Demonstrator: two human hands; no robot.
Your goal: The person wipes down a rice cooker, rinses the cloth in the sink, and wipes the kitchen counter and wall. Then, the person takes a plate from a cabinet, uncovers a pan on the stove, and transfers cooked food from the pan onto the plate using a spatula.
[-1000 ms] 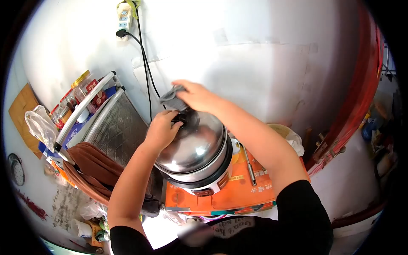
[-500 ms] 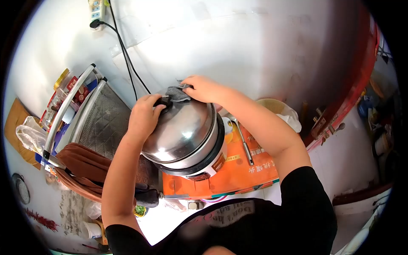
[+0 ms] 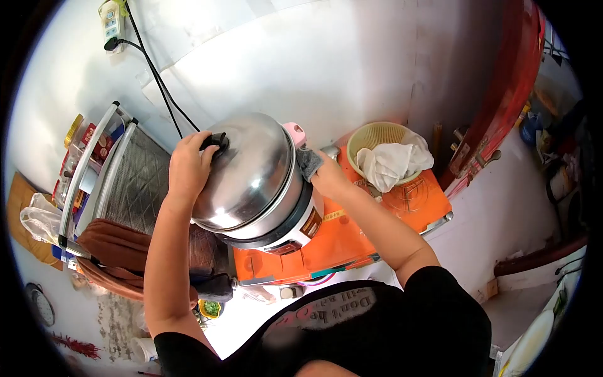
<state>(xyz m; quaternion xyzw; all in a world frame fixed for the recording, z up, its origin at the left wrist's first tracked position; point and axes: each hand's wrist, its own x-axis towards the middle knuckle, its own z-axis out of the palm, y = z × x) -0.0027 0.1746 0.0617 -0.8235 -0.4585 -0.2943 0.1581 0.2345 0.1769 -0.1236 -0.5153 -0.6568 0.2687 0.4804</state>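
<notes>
A rice cooker (image 3: 308,220) with a domed steel lid (image 3: 248,173) stands on an orange covered surface (image 3: 339,242). My left hand (image 3: 190,164) is closed around the black lid knob (image 3: 217,143). On the cooker's right side, my right hand (image 3: 329,177) grips a grey cloth (image 3: 308,163) and presses it against the steel wall below the lid's rim. A pink handle (image 3: 295,134) sticks out just behind the cloth. My right forearm partly hides the orange surface.
Right of the cooker is a yellowish basket (image 3: 372,136) with a white cloth (image 3: 392,164). At left stand a mesh-sided rack (image 3: 141,182) and brown fabric (image 3: 116,245). Black cords (image 3: 154,72) hang from a power strip (image 3: 112,25). A red door frame (image 3: 502,94) is at right.
My right hand has moved with the grey cloth from the lid's far edge to the cooker's right side. My left hand remains at the knob. The camera view has shifted, showing the basket more fully.
</notes>
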